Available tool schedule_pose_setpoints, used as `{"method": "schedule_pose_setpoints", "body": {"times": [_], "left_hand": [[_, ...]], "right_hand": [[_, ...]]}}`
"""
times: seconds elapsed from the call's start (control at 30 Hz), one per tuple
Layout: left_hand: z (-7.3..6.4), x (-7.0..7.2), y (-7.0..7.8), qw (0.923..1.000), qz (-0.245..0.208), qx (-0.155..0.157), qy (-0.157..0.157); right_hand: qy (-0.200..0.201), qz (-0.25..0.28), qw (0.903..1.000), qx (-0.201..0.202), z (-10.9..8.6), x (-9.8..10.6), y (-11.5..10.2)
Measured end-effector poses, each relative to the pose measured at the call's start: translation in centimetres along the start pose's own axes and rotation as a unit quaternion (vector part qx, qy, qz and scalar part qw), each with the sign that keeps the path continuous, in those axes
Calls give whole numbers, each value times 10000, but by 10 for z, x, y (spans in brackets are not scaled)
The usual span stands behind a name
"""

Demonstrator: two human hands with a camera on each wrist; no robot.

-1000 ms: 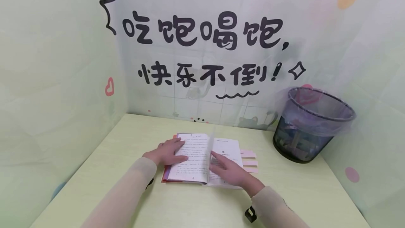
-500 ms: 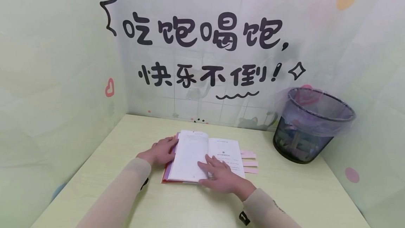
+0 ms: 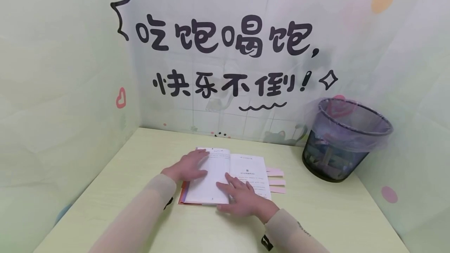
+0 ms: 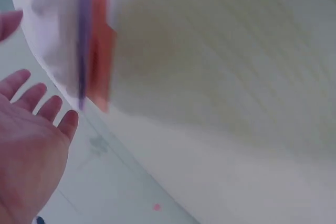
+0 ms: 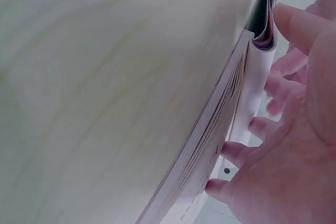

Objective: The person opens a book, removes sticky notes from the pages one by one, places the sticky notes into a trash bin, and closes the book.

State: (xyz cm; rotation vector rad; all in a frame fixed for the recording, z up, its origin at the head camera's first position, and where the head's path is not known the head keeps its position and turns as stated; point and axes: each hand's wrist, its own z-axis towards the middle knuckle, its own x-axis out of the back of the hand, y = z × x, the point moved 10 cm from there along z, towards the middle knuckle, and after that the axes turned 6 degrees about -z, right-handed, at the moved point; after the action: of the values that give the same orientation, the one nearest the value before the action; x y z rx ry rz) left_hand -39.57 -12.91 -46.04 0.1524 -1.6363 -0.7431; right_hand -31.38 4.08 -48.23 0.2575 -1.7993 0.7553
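Note:
An open book (image 3: 212,188) lies on the table, its left page mostly blank and its right page printed. Pink paper tabs (image 3: 277,182) stick out past the right edge. My left hand (image 3: 190,166) rests over the outer part of the left page, fingers spread. Low across the centre fold, my right hand (image 3: 246,199) reaches from the right page, its fingertips on the left page. Orange and purple cover edges (image 4: 100,51) show beside the left hand (image 4: 31,145) in the left wrist view. In the right wrist view, the right hand's fingers (image 5: 237,153) reach the bottom page edges.
A dark mesh waste bin (image 3: 342,143) with a purple liner stands at the table's back right. Printed curtains (image 3: 225,57) enclose the pale table (image 3: 211,231) at the back and both sides.
A page that stood upright at the fold has turned over to the left. My left hand drew back to the book's edge, then moved onto the turned page; my right hand shifted left.

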Motion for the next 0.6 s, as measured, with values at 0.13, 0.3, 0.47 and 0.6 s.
{"method": "schedule_pose_setpoints", "body": {"times": [0.13,0.3,0.47,0.6], "left_hand": [[7,-21,30,9977,40,-295,-617],[12,-42,49,9918,138,-239,-1245],[13,-46,52,9901,60,46,-1405],[13,-48,49,9903,-75,170,-1376]], "right_hand": [[-5,-10,10000,20,0,0,-1],[44,-53,10000,35,1,-1,2],[110,-83,9999,31,1,-3,4],[110,-123,9999,46,0,-3,5]]}}
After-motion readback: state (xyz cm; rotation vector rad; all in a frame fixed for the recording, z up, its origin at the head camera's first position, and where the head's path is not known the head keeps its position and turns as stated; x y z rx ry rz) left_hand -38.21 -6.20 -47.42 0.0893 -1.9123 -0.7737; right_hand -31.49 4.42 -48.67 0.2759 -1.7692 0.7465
